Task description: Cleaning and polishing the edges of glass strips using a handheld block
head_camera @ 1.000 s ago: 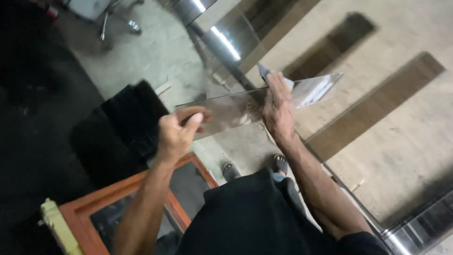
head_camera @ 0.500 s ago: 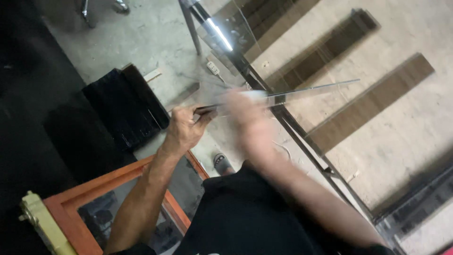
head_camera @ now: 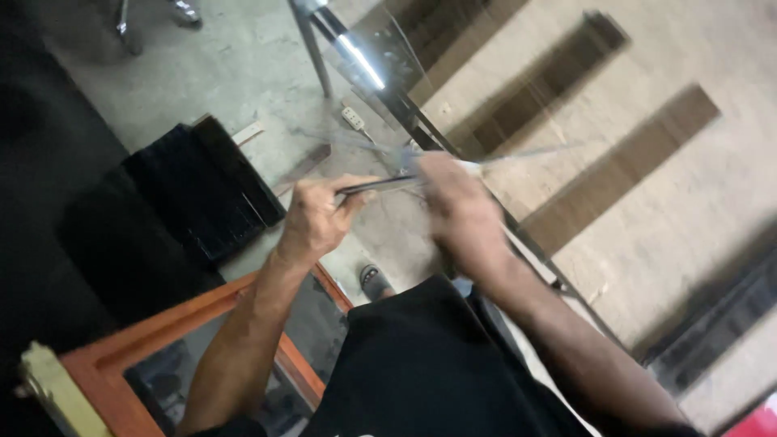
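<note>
A thin clear glass pane [head_camera: 526,153] is held nearly edge-on at chest height, so it shows as a pale line. My left hand [head_camera: 317,220] pinches its near end between thumb and fingers. My right hand [head_camera: 455,206] is on or over the middle of the pane and is blurred by motion, so its grip is not visible. Both arms reach out from my black shirt [head_camera: 437,364].
A metal-framed bench [head_camera: 518,235] with a pale top and dark brown strips [head_camera: 623,166] runs along the right. An orange wooden frame [head_camera: 243,299] leans at lower left, beside a stack of black panels [head_camera: 202,190]. A power strip [head_camera: 354,119] and my sandalled foot [head_camera: 374,281] are on the concrete floor.
The pane has tipped from showing its face to nearly edge-on. My right hand has slid from its far end back toward the middle. The left hand keeps its hold.
</note>
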